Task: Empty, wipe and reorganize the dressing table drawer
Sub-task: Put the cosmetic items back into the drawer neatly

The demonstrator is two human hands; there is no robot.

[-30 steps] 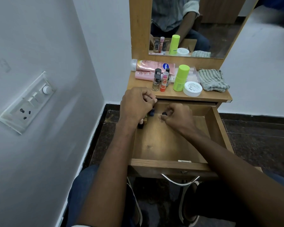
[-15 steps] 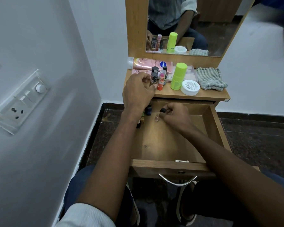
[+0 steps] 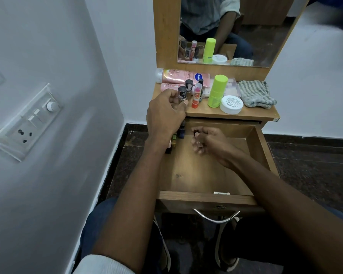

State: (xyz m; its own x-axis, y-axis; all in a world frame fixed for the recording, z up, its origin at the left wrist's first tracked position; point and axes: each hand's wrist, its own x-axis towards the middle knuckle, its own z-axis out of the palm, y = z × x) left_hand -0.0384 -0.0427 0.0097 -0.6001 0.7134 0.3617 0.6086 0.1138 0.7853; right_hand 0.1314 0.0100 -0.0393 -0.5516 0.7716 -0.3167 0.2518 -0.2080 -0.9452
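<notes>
Drawer (image 3: pixel 253 147) open, left hand (image 3: pixel 164 113) holding dark-capped bottle (image 3: pixel 182 93), right hand (image 3: pixel 208 143) pinching small bottle (image 3: pixel 198 142)

On the shelf (image 3: pixel 236 113) below the mirror (image 3: pixel 236 30): two pink tubes (image 3: pixel 183 77), lying; one green bottle (image 3: pixel 216 90); one white jar (image 3: pixel 231 104); one striped cloth (image 3: pixel 255 93); one orange-based stick (image 3: pixel 196 95); at least three dark-capped small bottles (image 3: pixel 189 85). In the open drawer (image 3: pixel 206 196) beneath the shelf: several small bottles (image 3: pixel 181 132) at the back left corner, count unclear. Hands: two.
</notes>
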